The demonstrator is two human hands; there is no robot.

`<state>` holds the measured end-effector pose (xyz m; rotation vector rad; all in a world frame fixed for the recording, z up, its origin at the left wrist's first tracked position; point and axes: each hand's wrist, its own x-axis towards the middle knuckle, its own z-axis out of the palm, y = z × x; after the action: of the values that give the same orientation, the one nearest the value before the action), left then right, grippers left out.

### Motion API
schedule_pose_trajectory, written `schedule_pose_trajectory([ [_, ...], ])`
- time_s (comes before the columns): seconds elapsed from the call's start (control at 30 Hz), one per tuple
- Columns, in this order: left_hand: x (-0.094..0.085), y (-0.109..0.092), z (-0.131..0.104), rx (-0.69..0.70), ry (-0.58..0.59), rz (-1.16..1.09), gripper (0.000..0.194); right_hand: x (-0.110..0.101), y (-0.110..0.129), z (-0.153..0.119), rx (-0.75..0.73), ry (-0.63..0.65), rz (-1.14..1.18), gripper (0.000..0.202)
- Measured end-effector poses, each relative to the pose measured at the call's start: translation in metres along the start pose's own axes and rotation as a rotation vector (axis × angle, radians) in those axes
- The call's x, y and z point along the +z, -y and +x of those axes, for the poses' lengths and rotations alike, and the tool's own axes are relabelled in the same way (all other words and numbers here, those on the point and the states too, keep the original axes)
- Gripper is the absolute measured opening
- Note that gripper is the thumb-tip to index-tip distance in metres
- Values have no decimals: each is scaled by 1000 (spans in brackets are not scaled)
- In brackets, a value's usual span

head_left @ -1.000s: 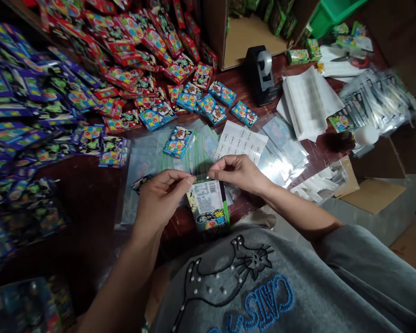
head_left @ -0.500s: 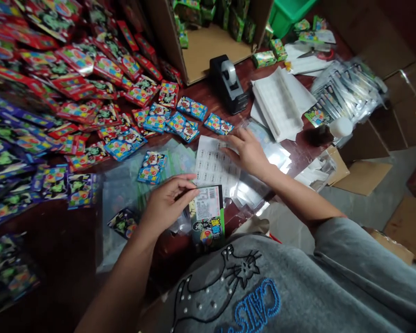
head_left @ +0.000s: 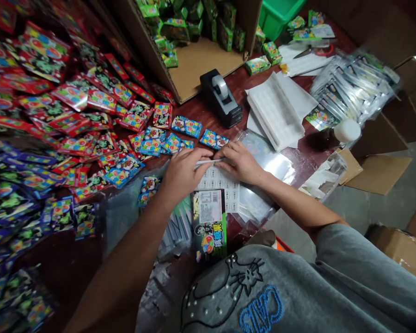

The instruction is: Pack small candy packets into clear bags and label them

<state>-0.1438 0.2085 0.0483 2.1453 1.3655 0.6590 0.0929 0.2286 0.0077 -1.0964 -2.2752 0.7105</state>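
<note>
A white sheet of round printed stickers (head_left: 231, 190) lies in front of me. Its far edge is bent up into a narrow strip between my two hands. My left hand (head_left: 184, 175) pinches the left end of that edge, fingers curled over it. On the right end, my right hand (head_left: 241, 163) is closed with thumb and fingers on the paper. Nearer my body, a black and green printed card (head_left: 210, 226) with a white barcode label overlaps the sheet's lower left. A blue candy packet (head_left: 149, 187) rests beside my left wrist, partly hidden.
Red packets (head_left: 100, 99) and purple packets (head_left: 17, 199) are heaped on the left. A tape dispenser (head_left: 225, 99) stands before an open carton (head_left: 208, 60) of green boxes. White papers (head_left: 277, 108), clear sleeves (head_left: 263, 157) and a white-capped bottle (head_left: 346, 132) are to the right.
My left hand has left the card and moved up to the sheet's far edge. My right hand has closed on that edge, which is now bent up.
</note>
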Motion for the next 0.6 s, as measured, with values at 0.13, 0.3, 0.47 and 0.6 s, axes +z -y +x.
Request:
schedule_pose_trajectory([
  [0.13, 9, 9, 6, -190, -40, -211, 28, -10, -9, 1, 82, -26, 162, 22],
  [0.3, 12, 19, 0, -375, -46, -367, 31, -14, -16, 9, 80, 80, 220, 27],
  [0.47, 13, 23, 2, -383, -58, -405, 39, -20, -18, 19, -30, 49, 167, 23],
  [0.6, 15, 25, 4, -386, -45, -398, 49, -26, -16, 26, -147, -31, 191, 24],
])
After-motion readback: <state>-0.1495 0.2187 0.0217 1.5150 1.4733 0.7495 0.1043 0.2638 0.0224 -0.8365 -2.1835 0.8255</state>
